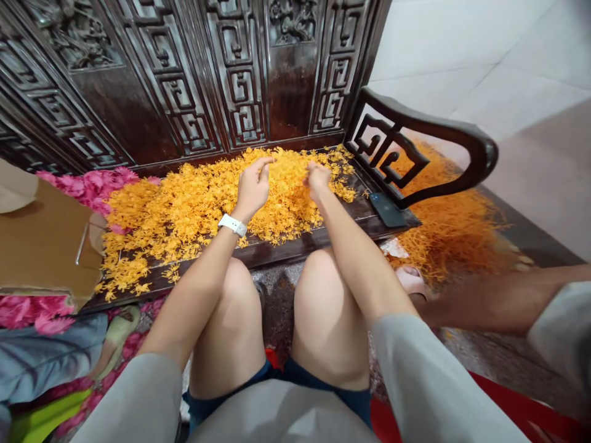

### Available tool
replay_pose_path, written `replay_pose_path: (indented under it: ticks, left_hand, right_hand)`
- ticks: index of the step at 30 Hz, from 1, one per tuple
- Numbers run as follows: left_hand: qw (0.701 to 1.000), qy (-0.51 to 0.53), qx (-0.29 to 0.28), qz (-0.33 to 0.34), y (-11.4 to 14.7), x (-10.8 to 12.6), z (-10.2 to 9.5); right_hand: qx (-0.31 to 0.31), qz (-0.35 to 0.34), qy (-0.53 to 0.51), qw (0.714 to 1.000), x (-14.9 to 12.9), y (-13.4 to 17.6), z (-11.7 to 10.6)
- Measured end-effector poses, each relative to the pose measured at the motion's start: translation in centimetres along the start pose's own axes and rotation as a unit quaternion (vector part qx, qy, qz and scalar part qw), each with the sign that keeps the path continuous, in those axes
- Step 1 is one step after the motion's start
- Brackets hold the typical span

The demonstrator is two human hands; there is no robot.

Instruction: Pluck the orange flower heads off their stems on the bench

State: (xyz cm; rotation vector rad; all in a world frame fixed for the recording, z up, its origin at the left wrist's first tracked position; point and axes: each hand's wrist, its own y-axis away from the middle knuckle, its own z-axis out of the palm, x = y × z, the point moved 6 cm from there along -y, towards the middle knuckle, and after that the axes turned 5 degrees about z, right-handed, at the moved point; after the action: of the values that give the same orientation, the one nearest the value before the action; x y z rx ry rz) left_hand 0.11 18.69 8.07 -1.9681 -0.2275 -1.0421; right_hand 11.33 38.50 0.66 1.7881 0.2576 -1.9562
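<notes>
Yellow-orange artificial flower pieces (198, 197) lie in a long loose heap on a dark wooden bench (286, 249). Above the heap, my left hand (253, 184) has its fingers bent forward and its thumb apart, with nothing visible in it; a white watch is on that wrist. My right hand (317, 176) is over the heap's right part, its fingers curled together and pointing left. Whatever its fingertips pinch, if anything, is too small to make out. Yellow pieces fill the space between both hands.
A carved bench back (290, 92) rises behind, with an armrest (443, 129) at right. A phone (386, 209) lies near the bench end. Orange strands (443, 227) are heaped beyond it. Pink flowers (99, 184) and a cardboard box (46, 246) stand left. Another person's arm (498, 298) reaches in right.
</notes>
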Motion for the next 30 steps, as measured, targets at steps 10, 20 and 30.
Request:
replay_pose_path:
  ticks: [10, 20, 30]
  left_hand:
    - [0.969, 0.192, -0.027, -0.15, 0.3, -4.1, -1.3]
    - [0.975, 0.159, -0.034, -0.153, 0.6, -2.5, 0.9]
    - [0.998, -0.006, -0.055, -0.036, 0.9, -0.8, 1.6]
  right_hand:
    - [-0.045, -0.105, 0.259, 0.959, -1.8, 1.0, 0.8]
    - [-0.162, -0.015, -0.029, 0.986, -3.2, 6.5, 7.4]
    - [-0.013, -0.014, -0.052, 0.998, -0.6, 4.1, 6.9]
